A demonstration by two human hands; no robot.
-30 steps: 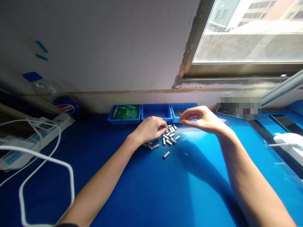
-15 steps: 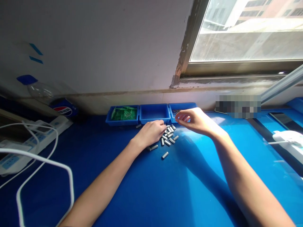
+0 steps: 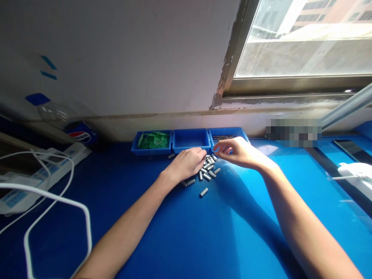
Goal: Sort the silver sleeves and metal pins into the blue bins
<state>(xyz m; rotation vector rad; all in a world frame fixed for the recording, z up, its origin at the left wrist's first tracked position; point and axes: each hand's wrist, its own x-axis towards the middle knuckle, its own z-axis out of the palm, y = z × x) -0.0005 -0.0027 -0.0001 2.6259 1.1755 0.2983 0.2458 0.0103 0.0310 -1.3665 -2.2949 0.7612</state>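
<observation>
My left hand [image 3: 190,163] is closed, knuckles up, at the left side of a loose pile of small metal cylinders [image 3: 207,177]. Its fingertips are hidden, and I cannot make out what they hold. Facing it from the right, my right hand [image 3: 236,153] has thumb and forefinger drawn together in a pinch, just in front of the right-hand blue bin. Anything between those fingertips is too small to tell. One metal cylinder [image 3: 204,192] lies apart, nearer to me. Thin screw-like metal pieces [image 3: 223,138] lie in the right-hand bin [image 3: 245,135].
The middle blue bin [image 3: 190,140] stands beside a left one [image 3: 136,149] holding green bags [image 3: 151,140]. A bottle [image 3: 78,131], a power strip [image 3: 69,155] and white cables [image 3: 85,217] occupy the left. At right are a phone [image 3: 350,149] and a white device [image 3: 354,170].
My right hand has shifted slightly down and left, closer to my left hand, showing more of the right-hand bin's contents. My left hand stays at the pile. The whole view has moved slightly.
</observation>
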